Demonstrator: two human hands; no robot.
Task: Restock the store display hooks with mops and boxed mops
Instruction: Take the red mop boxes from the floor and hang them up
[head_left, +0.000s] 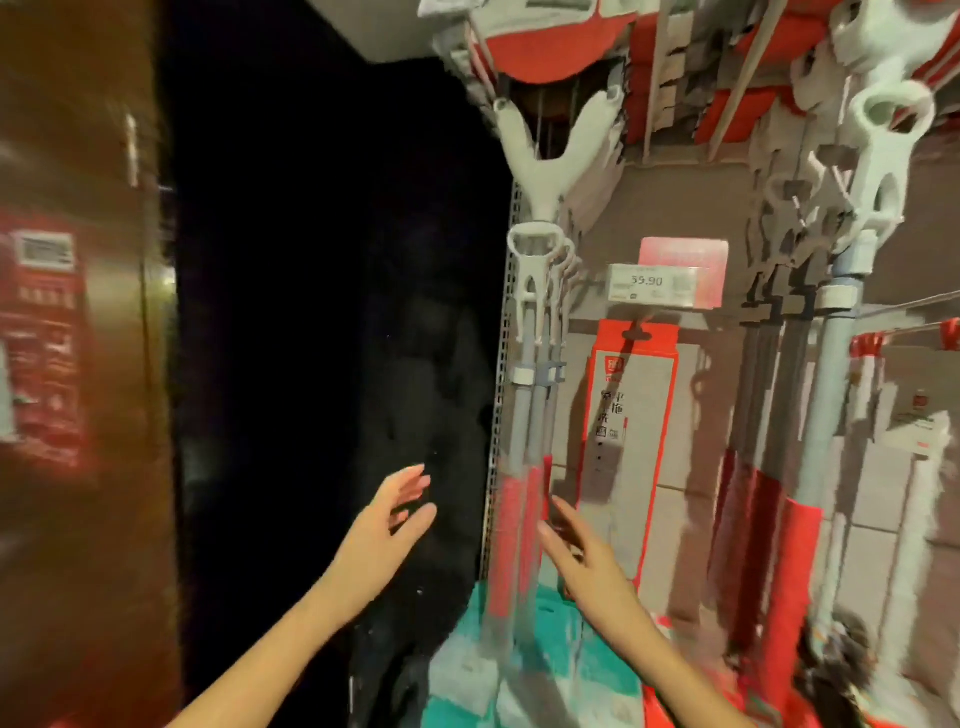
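Note:
Several grey-handled mops (530, 395) with red sleeves hang from hooks at the left end of the display wall. A tall red and grey boxed mop (631, 415) hangs to their right, under a price tag (649, 283). More mops (831, 364) hang further right. My left hand (395, 519) is held out, fingers spread and empty, in front of the dark gap left of the display. My right hand (582, 551) reaches with straight fingers toward the red sleeves of the left mops, just beside them and holding nothing. The view is blurred.
A brown panel with red signs (47, 338) stands at the far left. Mop heads in red and white (545, 36) hang overhead. Teal and white packs (545, 649) lie at the foot of the display. A perforated metal upright (501, 364) edges the display.

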